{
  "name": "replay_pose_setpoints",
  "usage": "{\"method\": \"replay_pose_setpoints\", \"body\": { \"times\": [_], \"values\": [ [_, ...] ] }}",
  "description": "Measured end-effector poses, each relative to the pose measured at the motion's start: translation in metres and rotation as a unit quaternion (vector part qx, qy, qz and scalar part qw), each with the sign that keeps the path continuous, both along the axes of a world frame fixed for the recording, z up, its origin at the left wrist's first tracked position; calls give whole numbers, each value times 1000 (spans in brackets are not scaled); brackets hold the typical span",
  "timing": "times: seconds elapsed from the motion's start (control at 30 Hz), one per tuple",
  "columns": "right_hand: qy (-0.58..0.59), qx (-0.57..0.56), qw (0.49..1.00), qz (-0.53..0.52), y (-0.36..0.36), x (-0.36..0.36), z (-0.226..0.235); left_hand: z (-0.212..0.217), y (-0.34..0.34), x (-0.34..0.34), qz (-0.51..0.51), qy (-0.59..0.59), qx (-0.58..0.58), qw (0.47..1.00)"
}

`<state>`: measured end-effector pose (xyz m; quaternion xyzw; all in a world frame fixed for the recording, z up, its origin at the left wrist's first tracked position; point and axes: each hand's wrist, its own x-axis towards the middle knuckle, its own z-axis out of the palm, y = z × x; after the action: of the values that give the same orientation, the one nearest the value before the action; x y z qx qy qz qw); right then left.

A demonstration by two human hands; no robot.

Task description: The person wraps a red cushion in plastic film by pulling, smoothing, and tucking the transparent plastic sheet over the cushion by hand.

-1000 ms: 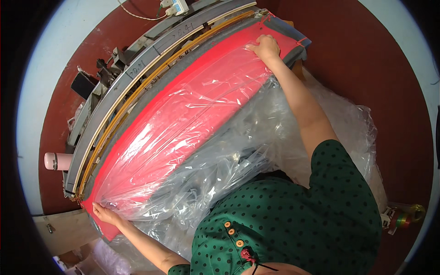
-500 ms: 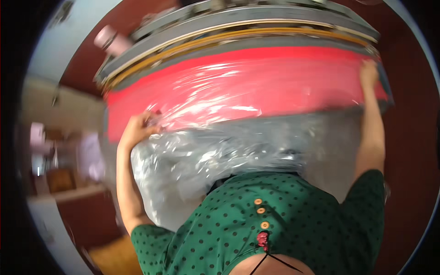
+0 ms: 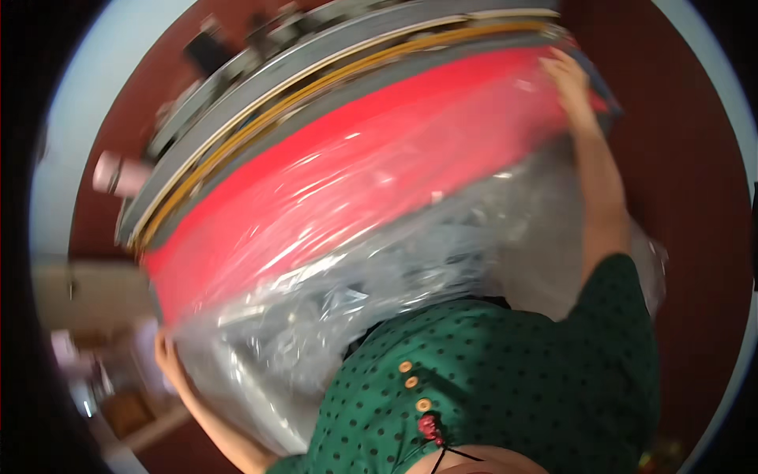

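Note:
A clear, glossy plastic sheet point(image 3: 347, 296) covers much of a long red panel point(image 3: 316, 134), which looks like cloth, and drapes down over its near edge toward my body. At the panel's near left corner, my left hand point(image 3: 167, 357) has its fingers closed on the edge of the plastic. My right hand point(image 3: 568, 79) is at the far right end of the red panel, its fingers bent over the plastic there. Motion blurs both hands a little. Wrinkles and bright reflections run across the sheet between them.
Beyond the red panel runs a long grey machine frame point(image 3: 332, 49) with a yellow strip point(image 3: 316, 87) along it. A pink bottle point(image 3: 120, 175) stands at its left end. Dark red floor point(image 3: 671, 158) lies to the right. Blurred furniture stands at the lower left.
My left hand has moved left and nearer, from over the plastic to the corner, drawing the sheet tauter across the red panel. The view has turned, so the machine now slants.

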<state>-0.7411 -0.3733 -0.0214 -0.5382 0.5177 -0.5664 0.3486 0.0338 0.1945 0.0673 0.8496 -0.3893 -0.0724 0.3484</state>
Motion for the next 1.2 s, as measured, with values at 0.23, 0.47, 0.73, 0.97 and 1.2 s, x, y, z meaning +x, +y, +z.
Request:
{"method": "replay_pose_setpoints", "body": {
  "times": [0.23, 0.47, 0.73, 0.97, 1.2],
  "values": [
    [-106, 11, 994, 23, 12, 5, 18, -37, 15, -5, 62, 62, -130, 988],
    [-86, 16, 995, -45, 0, 9, 4, -25, 13, -13, 170, 168, -318, 917],
    [193, -283, 928, -146, 45, -2, 42, -20, 27, -17, 164, 98, -282, 940],
    [210, 9, 977, -45, 46, -14, 9, -45, 38, -16, 223, 77, -312, 920],
    [466, -24, 850, -244, 57, 18, 25, -31, 33, -38, 224, 51, -281, 932]
  ]
}}
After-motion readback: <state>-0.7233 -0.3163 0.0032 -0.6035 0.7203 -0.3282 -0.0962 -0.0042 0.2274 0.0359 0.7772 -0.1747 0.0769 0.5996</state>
